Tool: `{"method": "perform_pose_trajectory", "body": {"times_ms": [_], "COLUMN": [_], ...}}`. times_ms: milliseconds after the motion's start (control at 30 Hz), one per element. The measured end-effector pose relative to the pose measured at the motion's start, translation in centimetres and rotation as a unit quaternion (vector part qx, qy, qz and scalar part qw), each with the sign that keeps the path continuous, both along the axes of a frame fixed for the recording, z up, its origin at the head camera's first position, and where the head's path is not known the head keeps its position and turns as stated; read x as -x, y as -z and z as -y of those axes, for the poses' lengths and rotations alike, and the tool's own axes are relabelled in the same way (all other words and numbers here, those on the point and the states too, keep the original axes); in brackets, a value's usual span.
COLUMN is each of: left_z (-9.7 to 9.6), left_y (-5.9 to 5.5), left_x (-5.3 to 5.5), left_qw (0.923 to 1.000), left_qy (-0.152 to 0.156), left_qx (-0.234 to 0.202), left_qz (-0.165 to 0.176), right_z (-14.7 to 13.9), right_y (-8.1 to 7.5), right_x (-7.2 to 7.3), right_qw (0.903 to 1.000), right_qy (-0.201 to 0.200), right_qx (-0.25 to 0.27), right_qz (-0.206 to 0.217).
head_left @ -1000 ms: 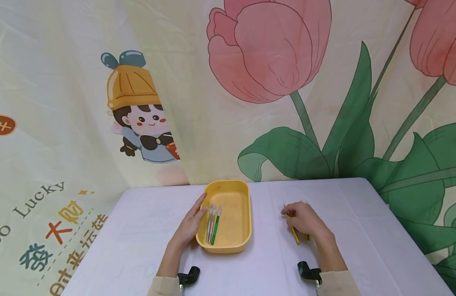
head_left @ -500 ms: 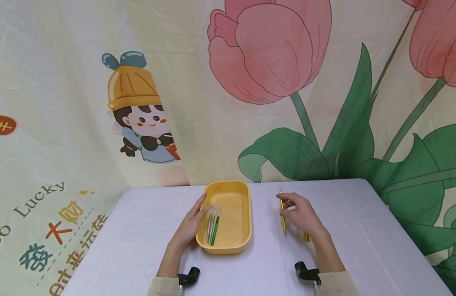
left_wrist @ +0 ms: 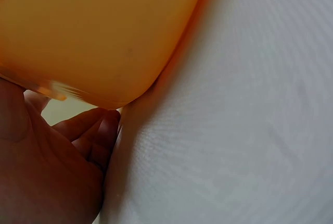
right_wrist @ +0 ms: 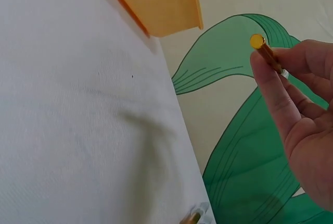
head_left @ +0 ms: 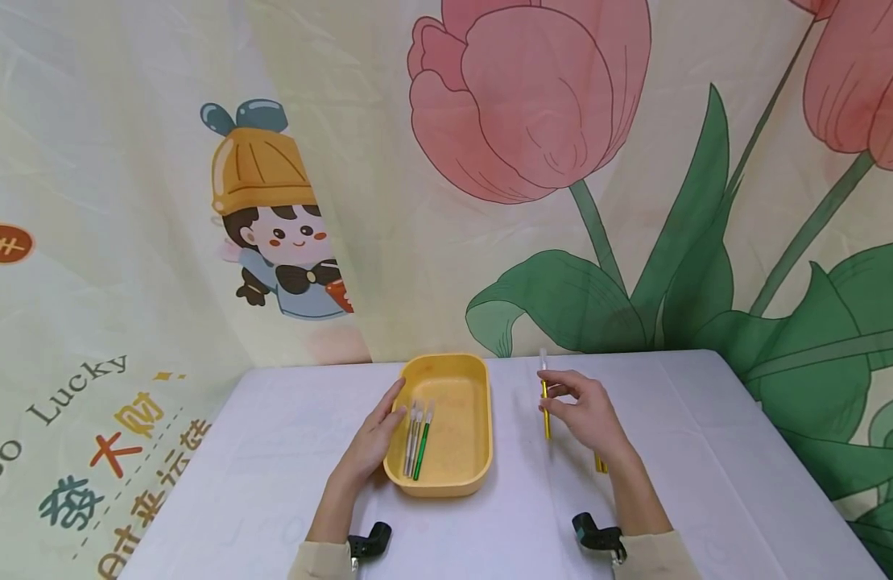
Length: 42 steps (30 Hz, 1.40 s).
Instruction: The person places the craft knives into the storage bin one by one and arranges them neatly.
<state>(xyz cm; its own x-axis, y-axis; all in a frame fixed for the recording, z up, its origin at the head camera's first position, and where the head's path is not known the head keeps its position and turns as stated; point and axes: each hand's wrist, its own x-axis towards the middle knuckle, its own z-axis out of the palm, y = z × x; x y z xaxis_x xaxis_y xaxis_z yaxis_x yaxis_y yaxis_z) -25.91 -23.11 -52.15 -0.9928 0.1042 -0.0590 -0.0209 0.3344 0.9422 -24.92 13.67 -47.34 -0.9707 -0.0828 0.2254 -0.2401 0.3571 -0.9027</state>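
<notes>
My right hand (head_left: pixel 585 415) pinches a slim gold-yellow pen-like stick (head_left: pixel 547 423) between thumb and fingertips. It stands nearly upright in the head view, its clear capped end up. In the right wrist view the stick's round yellow end (right_wrist: pixel 256 41) faces the camera. On the left, my left hand (head_left: pixel 370 443) grips the side of a yellow plastic tray (head_left: pixel 485 451), thumb at the rim. From the left wrist, fingers (left_wrist: pixel 106 135) show curled against the tray's outer wall. Inside the tray's left side lie silver sticks (head_left: pixel 411 451) and a green stick (head_left: pixel 421 453), clear tips pointing away.
More gold-yellow sticks (head_left: pixel 601 464) lie on the white-covered table (head_left: pixel 518 532), partly hidden beneath my right wrist. A printed curtain (head_left: pixel 388 242) with tulips and a cartoon figure hangs right behind the table's back edge.
My right hand has lifted the gold-yellow stick off the table, moved slightly left and away, and turned it more upright. The left hand and tray have stayed put.
</notes>
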Motion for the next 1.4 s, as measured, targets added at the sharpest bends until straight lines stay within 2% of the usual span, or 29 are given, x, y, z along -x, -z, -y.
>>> {"method": "perform_pose_trajectory", "body": {"times_ms": [200, 433, 667, 833, 1400], "left_z": [0.0, -0.1, -0.1, 0.0, 0.1], "left_y": [-0.1, 0.0, -0.1, 0.0, 0.2], "left_x": [0.1, 0.1, 0.1, 0.1, 0.1], "left_qw": [1.0000, 1.0000, 1.0000, 1.0000, 0.9999], "left_qy": [0.002, 0.000, -0.004, 0.001, 0.005], "left_qx": [0.003, 0.004, -0.003, -0.005, -0.008], "left_qz": [-0.009, -0.006, 0.004, -0.004, -0.006], "right_z": [1.2, 2.6, 3.8, 4.6, 6.8], "right_y": [-0.5, -0.7, -1.2, -1.5, -1.5], "right_x": [-0.2, -0.2, -0.5, -0.8, -1.3], "right_qw": [0.9996, 0.9983, 0.9957, 0.9911, 0.9866], "right_qy": [-0.006, -0.017, -0.048, -0.080, -0.119], "right_qx": [0.028, 0.055, 0.080, 0.106, 0.108], "right_qz": [0.008, -0.004, -0.001, 0.013, 0.028]}}
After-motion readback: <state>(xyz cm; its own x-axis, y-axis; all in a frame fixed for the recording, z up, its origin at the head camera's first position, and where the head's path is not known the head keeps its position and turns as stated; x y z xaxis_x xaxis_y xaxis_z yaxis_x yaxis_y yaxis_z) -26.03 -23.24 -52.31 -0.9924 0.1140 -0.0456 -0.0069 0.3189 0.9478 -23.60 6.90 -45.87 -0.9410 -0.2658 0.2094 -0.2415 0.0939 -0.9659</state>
